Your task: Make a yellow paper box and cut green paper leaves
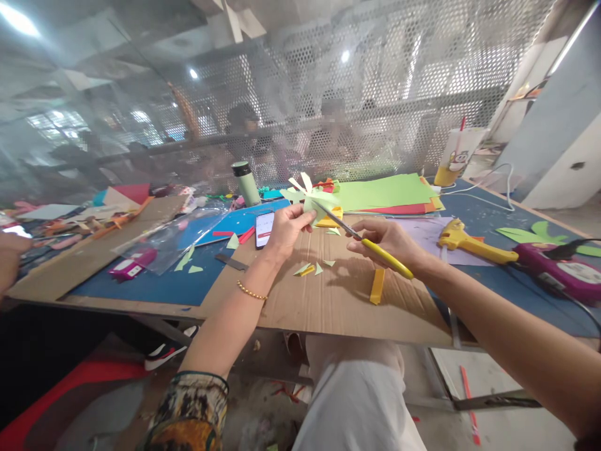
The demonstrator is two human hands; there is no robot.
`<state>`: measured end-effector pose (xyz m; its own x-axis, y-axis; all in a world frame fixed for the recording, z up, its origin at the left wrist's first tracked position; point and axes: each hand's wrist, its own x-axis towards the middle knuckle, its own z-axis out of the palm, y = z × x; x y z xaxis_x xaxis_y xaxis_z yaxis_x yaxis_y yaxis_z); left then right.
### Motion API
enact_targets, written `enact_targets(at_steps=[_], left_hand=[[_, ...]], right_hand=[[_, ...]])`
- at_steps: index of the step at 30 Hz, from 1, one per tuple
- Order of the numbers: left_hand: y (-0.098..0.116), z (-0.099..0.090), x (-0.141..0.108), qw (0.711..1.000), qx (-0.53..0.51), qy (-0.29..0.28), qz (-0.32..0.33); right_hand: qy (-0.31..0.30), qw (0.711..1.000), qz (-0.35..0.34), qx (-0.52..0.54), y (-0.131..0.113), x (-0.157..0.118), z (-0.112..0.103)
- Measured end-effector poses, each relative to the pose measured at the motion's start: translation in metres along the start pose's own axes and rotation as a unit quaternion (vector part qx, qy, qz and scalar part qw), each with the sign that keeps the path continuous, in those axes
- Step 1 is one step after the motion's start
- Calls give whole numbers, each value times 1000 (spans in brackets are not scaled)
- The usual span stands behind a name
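Note:
Pinched between the fingers of my left hand (292,227) is a pale green paper cutout (310,202) with several pointed strips fanning out at its top. My right hand (387,239) grips a pair of scissors (382,255) with yellow handles. Their blades point up and left and reach the paper's right side; whether they are cutting into it I cannot tell. Below both hands, small green paper scraps (318,269) and a folded yellow paper strip (377,286) lie on a sheet of cardboard (282,307).
Green paper sheets (380,191) are stacked behind my hands. A phone (264,229) and a bottle (246,183) stand to the left. On the right are a yellow glue gun (474,243), a purple device (561,269) and a drink cup (454,156). Another person's hand (10,254) is at far left.

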<state>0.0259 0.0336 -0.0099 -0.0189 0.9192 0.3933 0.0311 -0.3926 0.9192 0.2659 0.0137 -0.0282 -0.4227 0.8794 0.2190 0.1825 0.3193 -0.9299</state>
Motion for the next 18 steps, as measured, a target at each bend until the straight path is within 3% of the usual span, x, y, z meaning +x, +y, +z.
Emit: enact_targets(at_steps=[18], left_hand=[[-6,-3,1,1000,5,-8,24]], right_hand=[[-5,1000,-18,-15,-1,0,0]])
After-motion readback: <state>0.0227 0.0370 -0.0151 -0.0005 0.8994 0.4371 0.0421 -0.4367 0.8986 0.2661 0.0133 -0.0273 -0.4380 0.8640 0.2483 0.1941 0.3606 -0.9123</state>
